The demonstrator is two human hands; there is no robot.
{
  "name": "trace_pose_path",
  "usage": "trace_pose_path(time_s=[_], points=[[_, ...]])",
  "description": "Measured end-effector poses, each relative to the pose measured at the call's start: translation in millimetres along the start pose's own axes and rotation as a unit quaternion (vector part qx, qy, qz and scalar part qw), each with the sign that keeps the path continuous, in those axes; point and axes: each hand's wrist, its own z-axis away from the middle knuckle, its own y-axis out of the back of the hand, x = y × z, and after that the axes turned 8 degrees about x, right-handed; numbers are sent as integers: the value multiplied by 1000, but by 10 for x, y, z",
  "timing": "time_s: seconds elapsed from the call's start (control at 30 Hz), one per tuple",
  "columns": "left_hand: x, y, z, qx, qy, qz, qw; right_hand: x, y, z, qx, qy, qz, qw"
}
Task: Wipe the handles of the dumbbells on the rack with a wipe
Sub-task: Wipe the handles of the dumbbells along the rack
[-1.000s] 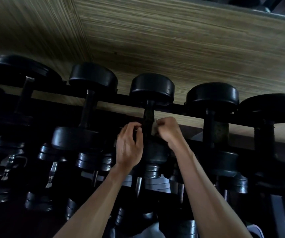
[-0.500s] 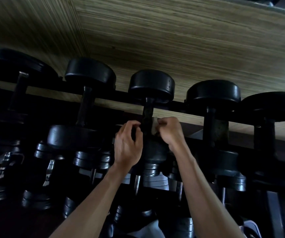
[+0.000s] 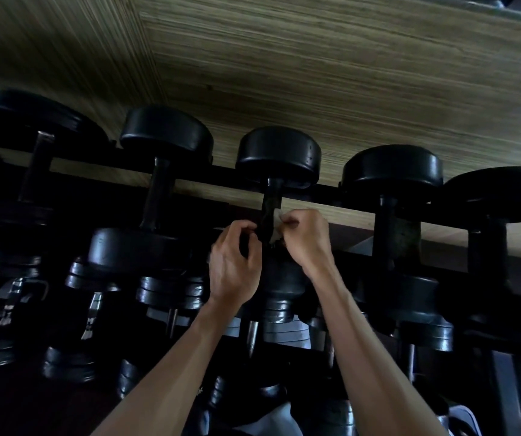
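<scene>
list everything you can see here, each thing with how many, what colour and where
top-row dumbbells: five, black, side by side across the upper rail, handles pointing toward the camera
middle dumbbell handle: one, black, centre, between the two hands
wipe: one, pale, on the right side of that handle, mostly hidden by fingers
rack: one, black, rail crossing the frame under the far dumbbell heads
lower dumbbells: many, count unclear, black with silvery handles, dim rows below
wall: one, striped tan wood grain, behind the rack
pale object: one, whitish, bottom right edge, unclear
left hand: one, bare, fingers curled at the handle's left side
right hand: one, bare, pinching the wipe against the handle
</scene>
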Motion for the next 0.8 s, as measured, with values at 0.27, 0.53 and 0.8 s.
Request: trace_pose_path(time_s=[0.27,0.53,0.8], points=[[2,7,1,-6,9,-3,1000,-189,-70,-207,72,-9,-37,997],[-14,3,2,-10,11,4,1000,-132,-77,-293,85,-38,-85,992],[14,24,6,-8,2,6,1000,-26,-94,-285,104,-60,-138,983]])
